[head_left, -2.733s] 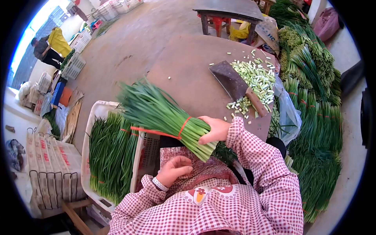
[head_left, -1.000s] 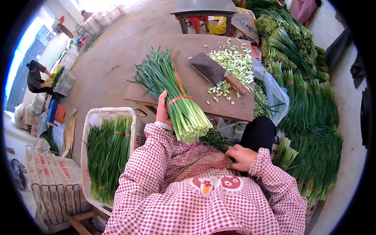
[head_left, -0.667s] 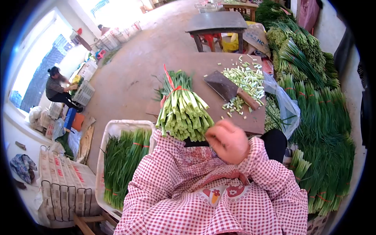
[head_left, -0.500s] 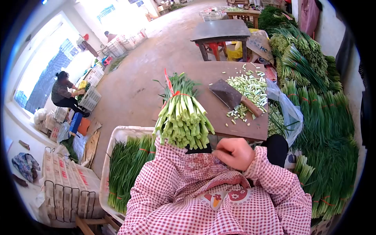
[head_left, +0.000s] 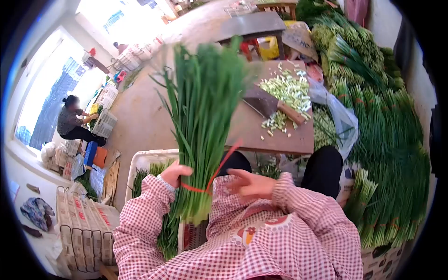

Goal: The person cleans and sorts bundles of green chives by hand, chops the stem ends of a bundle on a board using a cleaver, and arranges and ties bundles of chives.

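My left hand [head_left: 176, 172] is closed round the lower part of a large bunch of garlic chives [head_left: 205, 102]. The bunch stands nearly upright, leaves up and pale cut stems down over the white crate's edge. A red tie [head_left: 193, 187] circles it just above the cut ends, with a loose tail sticking up to the right. To the right of the bunch, my right hand [head_left: 252, 183] hovers with its fingers apart, slightly blurred and holding nothing. Beyond it, a cleaver [head_left: 268, 105] lies on the brown table [head_left: 284, 144] beside many chopped stem pieces [head_left: 289, 88].
A white crate [head_left: 135, 172] with more chives is at my left. Tied bunches [head_left: 382, 140] are piled along the right wall. A clear plastic bag [head_left: 343, 116] hangs by the table. At the far left, a person [head_left: 72, 119] bends over crates. A dark table [head_left: 252, 25] stands ahead.
The bunch has swung round from cut ends facing me to leaves up and stems down, moving nearer and left. My left hand has come into sight; my right hand has moved left and its fingers have spread.
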`<action>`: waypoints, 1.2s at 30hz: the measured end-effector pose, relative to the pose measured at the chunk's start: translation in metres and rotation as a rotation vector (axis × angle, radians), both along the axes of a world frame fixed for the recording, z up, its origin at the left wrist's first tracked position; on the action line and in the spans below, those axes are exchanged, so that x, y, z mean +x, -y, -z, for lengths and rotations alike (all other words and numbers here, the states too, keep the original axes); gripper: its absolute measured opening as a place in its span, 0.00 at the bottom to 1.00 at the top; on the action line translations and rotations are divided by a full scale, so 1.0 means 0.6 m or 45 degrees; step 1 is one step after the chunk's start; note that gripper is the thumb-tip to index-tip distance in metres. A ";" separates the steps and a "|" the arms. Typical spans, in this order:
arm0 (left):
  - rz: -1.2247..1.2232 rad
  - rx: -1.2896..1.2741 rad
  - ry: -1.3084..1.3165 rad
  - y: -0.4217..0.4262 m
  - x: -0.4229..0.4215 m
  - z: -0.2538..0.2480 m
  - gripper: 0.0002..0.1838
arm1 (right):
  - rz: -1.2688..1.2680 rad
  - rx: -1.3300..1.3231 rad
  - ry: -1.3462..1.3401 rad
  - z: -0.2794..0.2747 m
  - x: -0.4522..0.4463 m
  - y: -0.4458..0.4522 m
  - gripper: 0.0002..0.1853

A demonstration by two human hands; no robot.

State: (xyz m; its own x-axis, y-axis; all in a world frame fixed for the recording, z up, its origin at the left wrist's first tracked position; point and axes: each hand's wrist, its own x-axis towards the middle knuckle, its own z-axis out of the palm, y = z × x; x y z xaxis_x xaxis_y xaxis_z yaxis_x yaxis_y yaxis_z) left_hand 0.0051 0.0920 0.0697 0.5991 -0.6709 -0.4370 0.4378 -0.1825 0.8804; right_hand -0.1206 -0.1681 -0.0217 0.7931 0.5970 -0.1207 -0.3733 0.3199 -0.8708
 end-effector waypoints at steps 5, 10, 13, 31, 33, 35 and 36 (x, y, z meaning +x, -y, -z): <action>0.154 0.220 -0.218 -0.041 -0.075 0.060 0.46 | 0.197 0.551 -0.418 0.039 0.019 -0.035 0.29; 0.470 0.314 0.451 -0.052 -0.099 0.115 0.64 | 0.501 0.434 -0.434 0.086 0.013 -0.042 0.24; 0.353 0.158 0.602 0.001 -0.103 0.059 0.67 | 0.495 0.272 -0.223 0.092 0.028 -0.053 0.25; -0.159 0.221 0.109 0.067 -0.080 0.045 0.27 | 0.354 1.167 -0.032 0.248 -0.007 -0.005 0.22; -0.274 0.156 -0.005 0.060 -0.067 0.069 0.26 | 0.670 0.789 -0.255 0.179 -0.029 0.002 0.21; -0.305 0.165 -0.032 0.057 -0.059 0.084 0.25 | 0.983 0.394 -0.467 0.128 -0.048 0.004 0.19; -0.324 0.169 -0.057 0.058 -0.055 0.090 0.25 | 0.986 0.391 -0.471 0.126 -0.050 0.012 0.19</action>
